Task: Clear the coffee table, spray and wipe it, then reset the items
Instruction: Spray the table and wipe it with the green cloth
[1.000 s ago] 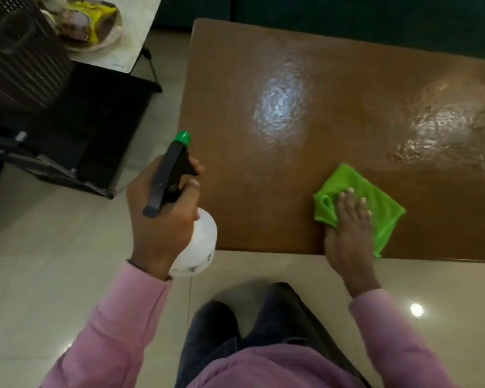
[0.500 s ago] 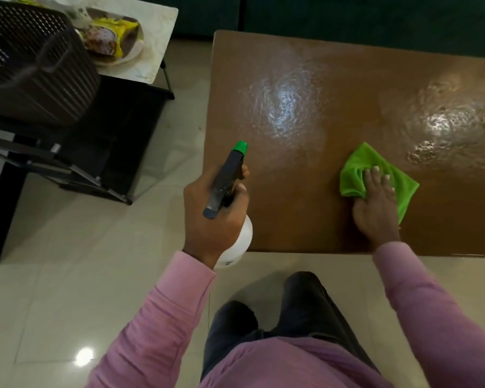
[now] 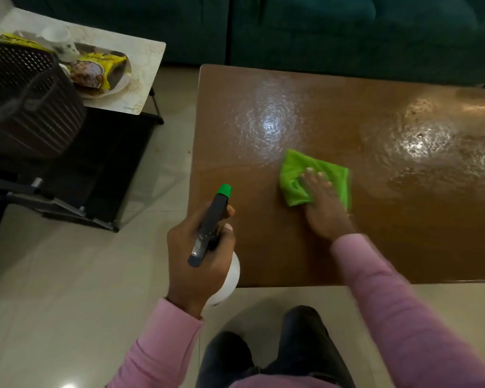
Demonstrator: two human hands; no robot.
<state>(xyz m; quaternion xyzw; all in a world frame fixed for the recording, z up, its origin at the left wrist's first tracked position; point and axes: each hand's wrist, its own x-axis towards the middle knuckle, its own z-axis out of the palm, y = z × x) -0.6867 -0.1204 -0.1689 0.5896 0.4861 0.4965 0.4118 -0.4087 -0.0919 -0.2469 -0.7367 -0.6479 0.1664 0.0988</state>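
The fingers (image 3: 317,179) of the right hand (image 3: 324,208) lie flat and spread on a folded green microfibre cloth (image 3: 300,175), pressing it onto the brown coffee table (image 3: 403,242) near its left half, just below a glossy wet patch; the palm rests on the wood behind the cloth. The left hand (image 3: 196,256) is curled tight around the neck of a spray bottle (image 3: 230,278), thumb laid beside the dark trigger head (image 3: 209,231), whose green nozzle tip (image 3: 225,191) points toward the table edge; the white bottle body hangs over the floor just off the table's near left corner. No lettering on the bottle can be read. Both arms wear pink sleeves (image 3: 403,317), and dark trousers show below. To the left, well apart from the coffee table, a pale side table (image 3: 140,63) carries a plate (image 3: 115,89) holding a yellow snack packet (image 3: 104,68), its print too blurred to read, with a white cup (image 3: 60,42) beside it. A dark perforated basket (image 3: 25,102) stands in front of them; its contents cannot be seen. The tabletop gleams with two bright wet reflections. Cream floor tiles (image 3: 53,303) surround it, and a dark green sofa (image 3: 319,29) runs along the far side.
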